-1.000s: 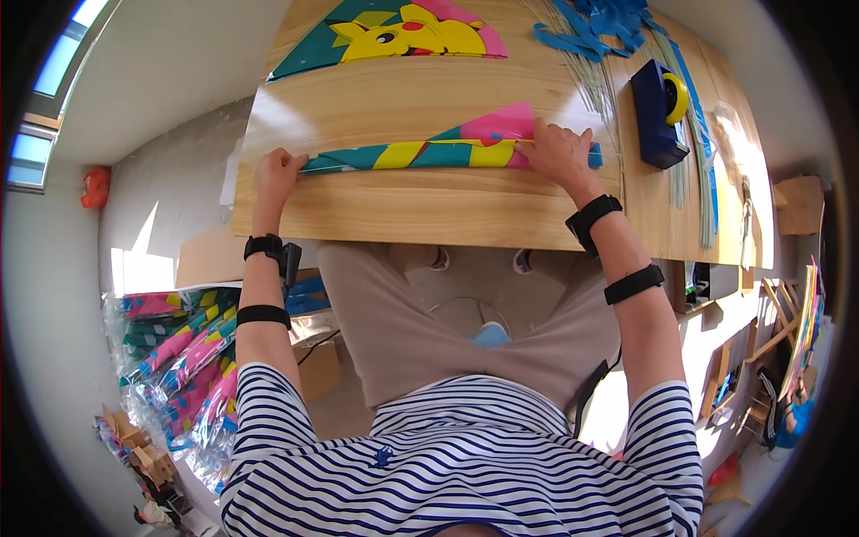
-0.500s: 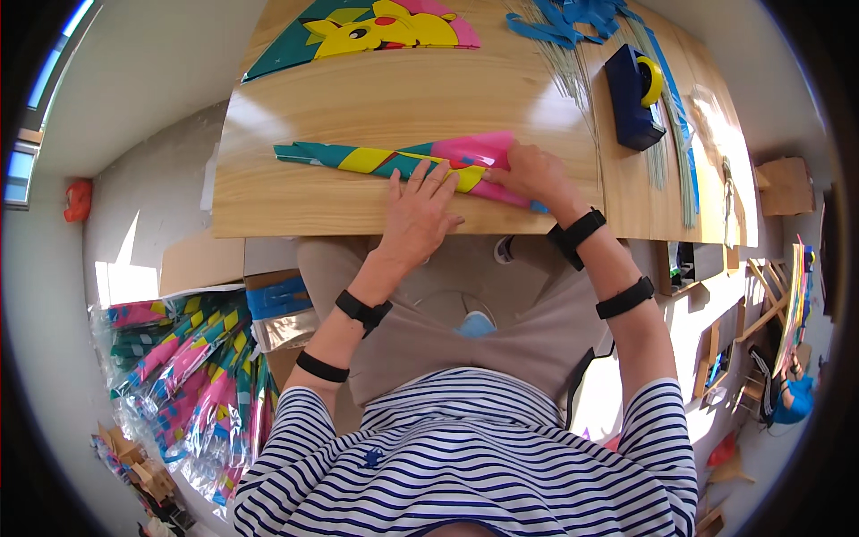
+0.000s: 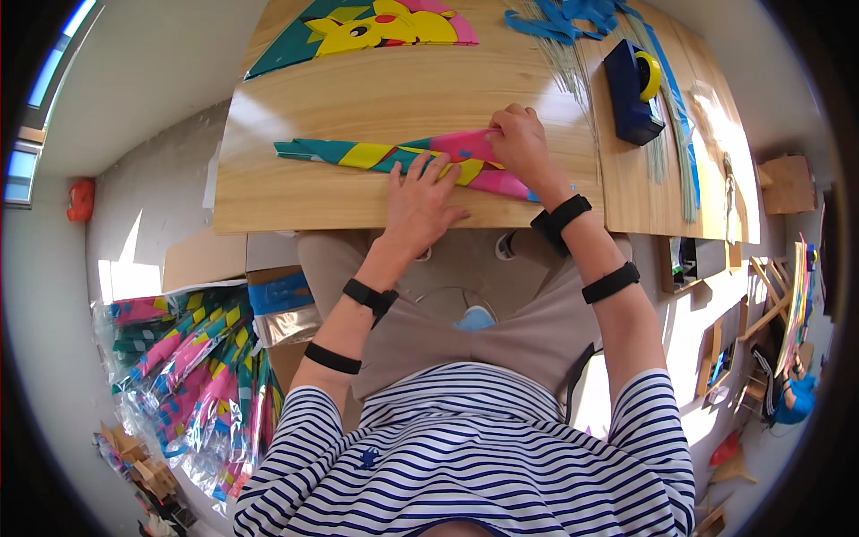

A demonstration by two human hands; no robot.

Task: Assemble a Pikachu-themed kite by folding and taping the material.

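A rolled kite [image 3: 365, 156] of shiny green, yellow and pink sheet lies across the near part of the table. My left hand [image 3: 417, 204] rests on its middle, fingers spread and pressing it flat. At the pink right part, my right hand [image 3: 524, 148] is closed in a pinch on the kite's upper edge. Its fingertips are partly hidden. The narrow green end points left, and the right end shows a small blue spot. Farther back lies a flat kite [image 3: 385, 36] with a yellow cartoon head on green and pink.
A dark blue tape dispenser [image 3: 633, 94] with a yellow roll stands at right, among thin pale rods [image 3: 660, 161] and blue ribbon [image 3: 546, 29]. Bagged kites [image 3: 192, 367] are heaped at lower left beside a cardboard box [image 3: 204, 261]. Another person [image 3: 795, 398] is at far right.
My right hand has moved up and slightly left, from lying over the kite's right end to pinching its upper pink edge. My left hand stays nearly in place.
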